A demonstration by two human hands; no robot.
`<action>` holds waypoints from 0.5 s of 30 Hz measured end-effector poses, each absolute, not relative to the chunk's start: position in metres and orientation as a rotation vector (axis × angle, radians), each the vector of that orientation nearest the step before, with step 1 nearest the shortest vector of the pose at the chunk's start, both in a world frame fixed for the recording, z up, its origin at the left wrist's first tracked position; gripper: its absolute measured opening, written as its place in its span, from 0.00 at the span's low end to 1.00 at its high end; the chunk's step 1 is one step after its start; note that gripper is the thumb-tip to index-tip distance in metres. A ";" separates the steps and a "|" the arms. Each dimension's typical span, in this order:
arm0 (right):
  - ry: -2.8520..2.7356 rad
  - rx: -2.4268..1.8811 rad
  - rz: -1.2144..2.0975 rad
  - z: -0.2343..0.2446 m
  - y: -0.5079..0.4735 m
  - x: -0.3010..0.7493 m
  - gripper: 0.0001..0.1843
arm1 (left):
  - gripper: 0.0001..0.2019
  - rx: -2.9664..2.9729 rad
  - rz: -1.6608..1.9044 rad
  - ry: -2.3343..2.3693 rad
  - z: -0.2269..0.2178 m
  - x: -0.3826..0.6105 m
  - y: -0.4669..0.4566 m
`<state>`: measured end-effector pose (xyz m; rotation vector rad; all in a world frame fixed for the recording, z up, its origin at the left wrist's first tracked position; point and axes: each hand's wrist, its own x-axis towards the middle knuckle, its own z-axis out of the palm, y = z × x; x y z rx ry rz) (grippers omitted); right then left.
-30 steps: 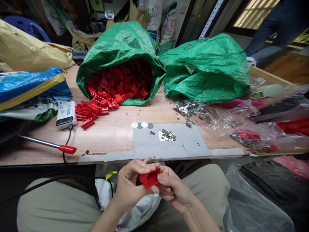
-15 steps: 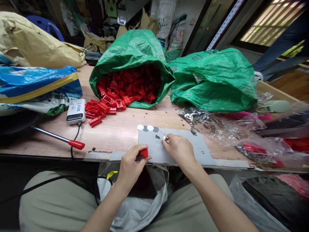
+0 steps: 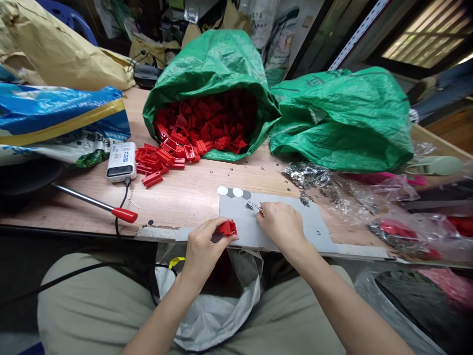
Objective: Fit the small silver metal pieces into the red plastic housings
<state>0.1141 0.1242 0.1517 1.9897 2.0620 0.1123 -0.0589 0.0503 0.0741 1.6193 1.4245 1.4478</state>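
Observation:
Between the thumb and fingers of my left hand [image 3: 205, 241] is a small red plastic housing [image 3: 228, 227], held above the near edge of the grey mat [image 3: 281, 222]. One end of it faces right and shows a hollow with a tiny shiny spot. My right hand [image 3: 283, 224] is closed on thin metal tweezers [image 3: 255, 206], whose tips point left. By the tips, a few tiny dark metal parts [image 3: 249, 206] lie on the mat. White and grey discs [image 3: 238, 192] line its far left corner.
A green sack [image 3: 218, 54] spills red housings [image 3: 155, 160] onto the wooden bench. Another green sack [image 3: 343, 118] and plastic bags of metal bits [image 3: 306, 175] stand at right. At left are a white power bank [image 3: 121, 160] and a red-tipped lever [image 3: 124, 214]. A grey sack [image 3: 214, 323] hangs below the edge.
The red housing has turned in my left hand, so its hollow end now shows. My right hand still grips the tweezers beside the dark parts. The camera view has shifted slightly.

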 end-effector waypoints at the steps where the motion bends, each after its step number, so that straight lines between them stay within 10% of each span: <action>1: 2.076 2.018 0.118 0.151 0.124 0.116 0.15 | 0.14 1.622 1.451 1.416 0.074 -0.059 0.050; 5: 2.243 2.328 -0.209 0.146 0.118 0.122 0.12 | 0.13 1.621 1.454 1.394 0.073 -0.059 0.048; 10: 2.252 2.293 -1.543 0.129 0.102 0.112 0.19 | 0.13 1.631 1.454 1.386 0.072 -0.060 0.048; 15: 2.189 2.375 -1.589 0.122 0.096 0.099 0.17 | 0.12 1.635 1.455 1.396 0.074 -0.060 0.048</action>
